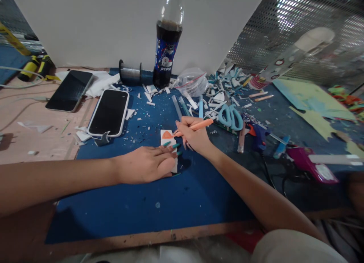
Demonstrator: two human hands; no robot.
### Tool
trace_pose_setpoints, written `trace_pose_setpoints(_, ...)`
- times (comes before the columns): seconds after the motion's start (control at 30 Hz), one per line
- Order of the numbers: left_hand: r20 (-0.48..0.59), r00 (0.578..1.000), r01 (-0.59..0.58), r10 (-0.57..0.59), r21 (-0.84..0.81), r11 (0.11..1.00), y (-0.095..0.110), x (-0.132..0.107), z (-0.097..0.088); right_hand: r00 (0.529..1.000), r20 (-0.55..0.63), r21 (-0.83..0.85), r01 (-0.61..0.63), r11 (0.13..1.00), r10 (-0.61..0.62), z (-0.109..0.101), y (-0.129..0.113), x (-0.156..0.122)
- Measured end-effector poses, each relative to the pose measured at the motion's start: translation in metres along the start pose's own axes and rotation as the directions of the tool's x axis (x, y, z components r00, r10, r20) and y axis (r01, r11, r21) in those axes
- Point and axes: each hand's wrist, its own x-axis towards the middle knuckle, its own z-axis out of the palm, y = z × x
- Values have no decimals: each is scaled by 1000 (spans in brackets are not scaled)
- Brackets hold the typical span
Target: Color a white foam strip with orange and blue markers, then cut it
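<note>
A small white strip [164,133] lies on the blue mat, with an orange coloured shape near its far end. My left hand [150,162] rests flat across the near part of the strip, fingers stretched out and pressing it down. In my right hand [195,138] is an orange marker [203,124], its tip at the orange shape. The fingers of that hand are wrapped round the marker. Light blue scissors [231,117] lie just beyond my right hand, beside several pale pens [201,107].
A Pepsi bottle [167,54] stands at the back beside a spool [130,72]. Two phones [109,112] lie at left. White scraps [224,90] are heaped behind the scissors. A blue glue gun [259,136] and a magenta glue gun [308,162] lie at right with cords.
</note>
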Motion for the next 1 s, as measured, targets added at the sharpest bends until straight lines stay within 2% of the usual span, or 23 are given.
trace_pose_setpoints(0.3,0,1000,5,-5,5,1000,0,1,0,998,3,10,56,998,-56,0,1,2)
trace_pose_setpoints(0.77,-11,1000,1,-1,4,1000,0,1,1,999,42,34,-4,999,3,-1,3,2)
trace_pose_setpoints(1.0,-15,1000,0,0,-7,1000,0,3,-2,999,22,34,-24,999,23,0,-1,1)
